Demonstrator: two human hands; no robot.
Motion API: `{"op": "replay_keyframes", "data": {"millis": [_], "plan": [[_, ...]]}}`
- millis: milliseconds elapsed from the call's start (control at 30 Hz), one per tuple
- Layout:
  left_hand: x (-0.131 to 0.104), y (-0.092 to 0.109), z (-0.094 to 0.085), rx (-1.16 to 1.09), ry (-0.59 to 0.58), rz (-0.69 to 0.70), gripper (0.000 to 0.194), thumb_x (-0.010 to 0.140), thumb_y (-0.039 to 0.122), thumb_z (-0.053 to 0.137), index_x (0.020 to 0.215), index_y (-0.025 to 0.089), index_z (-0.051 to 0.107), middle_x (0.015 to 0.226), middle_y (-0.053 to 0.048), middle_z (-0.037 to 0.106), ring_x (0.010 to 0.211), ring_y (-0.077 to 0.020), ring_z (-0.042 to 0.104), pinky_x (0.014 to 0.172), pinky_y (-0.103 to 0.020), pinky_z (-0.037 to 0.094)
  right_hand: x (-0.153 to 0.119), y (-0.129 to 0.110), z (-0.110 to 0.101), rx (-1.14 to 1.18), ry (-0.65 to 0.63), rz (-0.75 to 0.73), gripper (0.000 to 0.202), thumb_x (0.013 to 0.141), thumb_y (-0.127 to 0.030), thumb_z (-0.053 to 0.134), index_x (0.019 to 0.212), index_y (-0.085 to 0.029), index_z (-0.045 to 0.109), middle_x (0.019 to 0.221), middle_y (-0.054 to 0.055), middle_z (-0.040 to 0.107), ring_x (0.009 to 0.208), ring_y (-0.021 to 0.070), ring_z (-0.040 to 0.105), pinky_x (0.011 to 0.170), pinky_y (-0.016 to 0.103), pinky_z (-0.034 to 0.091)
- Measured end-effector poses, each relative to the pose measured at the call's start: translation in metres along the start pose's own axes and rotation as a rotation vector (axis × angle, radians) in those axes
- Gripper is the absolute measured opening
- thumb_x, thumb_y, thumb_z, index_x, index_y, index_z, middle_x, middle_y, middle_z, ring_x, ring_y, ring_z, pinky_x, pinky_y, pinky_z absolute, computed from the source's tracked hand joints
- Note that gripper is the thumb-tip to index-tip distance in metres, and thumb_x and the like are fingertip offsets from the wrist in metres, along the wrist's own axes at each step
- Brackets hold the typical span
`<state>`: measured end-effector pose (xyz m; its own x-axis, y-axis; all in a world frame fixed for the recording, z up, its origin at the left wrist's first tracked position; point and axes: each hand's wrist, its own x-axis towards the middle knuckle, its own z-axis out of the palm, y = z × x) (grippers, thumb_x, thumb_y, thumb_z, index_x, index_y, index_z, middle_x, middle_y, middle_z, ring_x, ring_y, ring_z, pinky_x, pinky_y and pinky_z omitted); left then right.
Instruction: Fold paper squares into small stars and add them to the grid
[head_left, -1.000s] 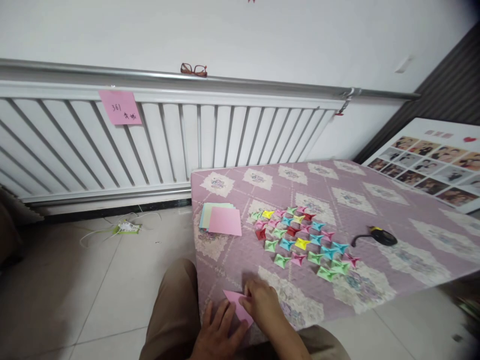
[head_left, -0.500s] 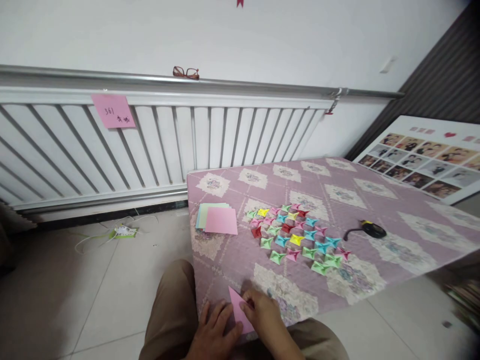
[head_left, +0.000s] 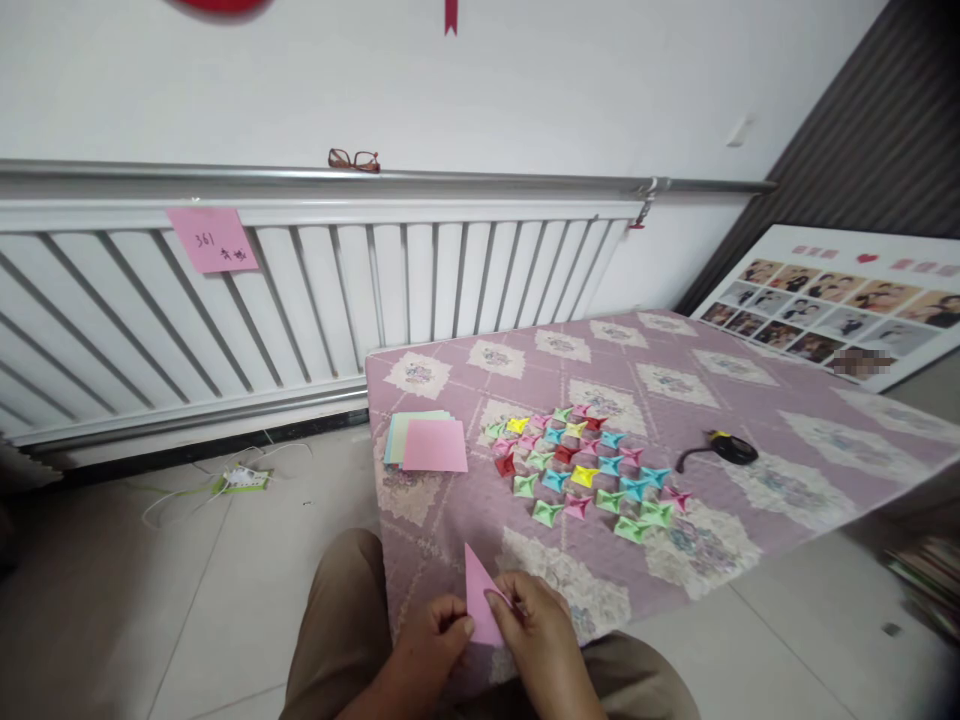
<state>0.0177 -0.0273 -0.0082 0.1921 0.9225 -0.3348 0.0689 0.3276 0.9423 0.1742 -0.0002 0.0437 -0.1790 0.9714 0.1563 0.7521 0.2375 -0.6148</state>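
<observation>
A pink sheet of paper, folded to a pointed triangle, is held up at the near edge of the cloth-covered table. My left hand pinches its lower left edge between thumb and fingers. On its right side, my right hand grips it, thumb in front and fingers behind. Beyond my hands stand several small folded paper pieces in green, pink, blue, yellow and red, set in rows. A stack of square paper with a pink sheet on top lies at the table's left side.
The patterned tablecloth reaches a white radiator. A black object with a cord lies on the right. Glasses rest on the pipe. A photo board leans at the right. A power strip is on the floor.
The pink paper has been lifted and turned more upright. My left hand, earlier spread flat beside it, now pinches its edge. My right hand has shifted its grip. The view has tilted slightly up.
</observation>
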Motion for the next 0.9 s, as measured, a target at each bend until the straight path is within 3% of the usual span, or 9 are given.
{"op": "replay_keyframes", "data": {"millis": [133,467,600,700,767,900], "plan": [[0.004,0.000,0.005,-0.112,0.014,-0.056,0.027,0.071,0.043,0.057,0.072,0.016,0.054,0.050,0.006,0.047,0.044,-0.0087,0.040,0.047,-0.022,0.031,-0.006,-0.003,-0.007,-0.055,0.078,-0.037,0.020,0.085,-0.035,0.051,0.070,-0.024,0.059,0.066,0.000,0.062,0.067,0.0176,0.056,0.067,0.029,0.037],[0.008,0.014,0.012,-0.152,-0.005,-0.015,0.026,0.069,0.041,0.060,0.076,0.016,0.057,0.053,0.005,0.050,0.048,-0.0097,0.043,0.053,-0.024,0.034,-0.008,-0.010,-0.020,-0.063,0.154,-0.072,0.019,0.085,-0.037,0.054,0.072,-0.025,0.061,0.066,0.000,0.061,0.069,0.0188,0.056,0.071,0.031,0.037],[0.009,0.019,0.010,-0.113,0.011,0.014,0.022,0.070,0.039,0.057,0.071,0.017,0.056,0.052,0.006,0.048,0.048,-0.0092,0.041,0.053,-0.024,0.033,-0.007,-0.011,-0.031,0.093,0.192,-0.051,0.018,0.085,-0.039,0.054,0.076,-0.025,0.061,0.073,0.001,0.062,0.073,0.0190,0.058,0.070,0.029,0.041],[0.007,0.027,0.008,-0.117,0.002,0.031,0.021,0.070,0.038,0.055,0.071,0.018,0.055,0.050,0.007,0.044,0.046,-0.0088,0.037,0.050,-0.023,0.030,-0.006,-0.006,-0.041,0.282,0.239,0.051,0.020,0.084,-0.042,0.053,0.086,-0.023,0.060,0.081,0.003,0.063,0.077,0.0188,0.059,0.071,0.028,0.045],[0.006,0.032,0.008,-0.113,-0.011,0.029,0.019,0.070,0.036,0.053,0.072,0.017,0.055,0.051,0.007,0.043,0.047,-0.0090,0.037,0.050,-0.023,0.030,-0.006,-0.002,-0.046,0.407,0.191,0.140,0.027,0.083,-0.046,0.052,0.092,-0.022,0.061,0.082,0.003,0.064,0.077,0.0187,0.060,0.070,0.027,0.047],[0.004,0.035,0.007,-0.110,-0.022,0.015,0.020,0.069,0.035,0.052,0.076,0.017,0.056,0.054,0.006,0.046,0.050,-0.0095,0.040,0.051,-0.023,0.032,-0.008,-0.002,-0.048,0.626,-0.055,0.231,0.034,0.084,-0.051,0.049,0.092,-0.020,0.061,0.081,0.004,0.066,0.073,0.0176,0.061,0.065,0.026,0.048]]}}
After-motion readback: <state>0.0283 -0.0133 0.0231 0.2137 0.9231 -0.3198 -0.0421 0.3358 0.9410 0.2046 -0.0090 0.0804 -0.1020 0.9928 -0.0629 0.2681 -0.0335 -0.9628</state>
